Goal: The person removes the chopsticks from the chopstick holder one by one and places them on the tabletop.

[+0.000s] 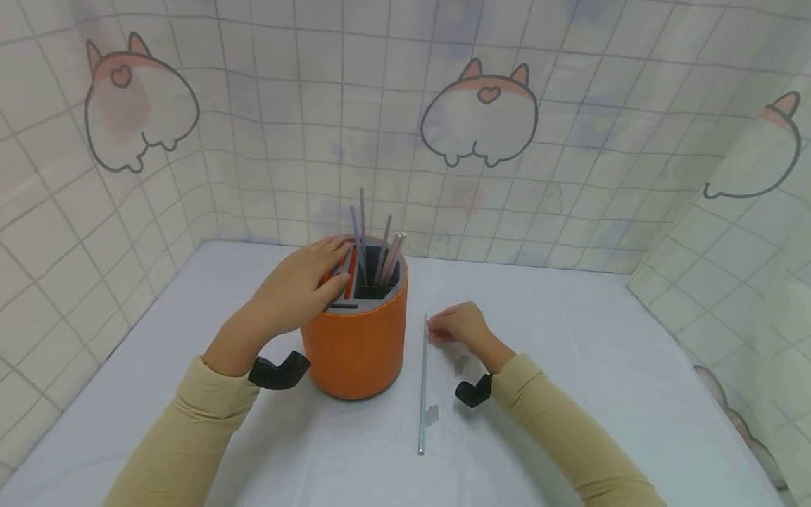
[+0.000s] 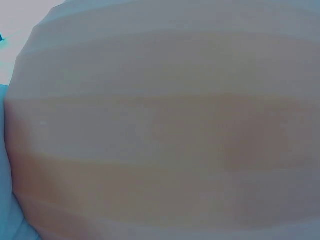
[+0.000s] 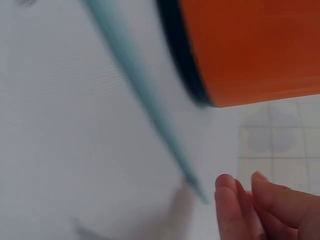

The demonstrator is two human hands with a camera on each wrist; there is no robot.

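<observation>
Orange plastic forms the round holder (image 1: 355, 345) standing near the middle of the desk (image 1: 570, 394), somewhat toward its far edge, with several thin sticks (image 1: 374, 253) upright in its grey inner compartments. The left hand (image 1: 298, 289) rests on the holder's top rim, fingers straight and laid flat across the near-left compartments, gripping nothing. Just right of the holder a long grey stick (image 1: 422, 384) lies flat on the desk, running from far to near. The right hand (image 1: 459, 327) sits at the stick's far end, fingertips (image 3: 240, 200) bunched right beside it; whether they actually pinch the tip cannot be told. Both sleeves are beige.
</observation>
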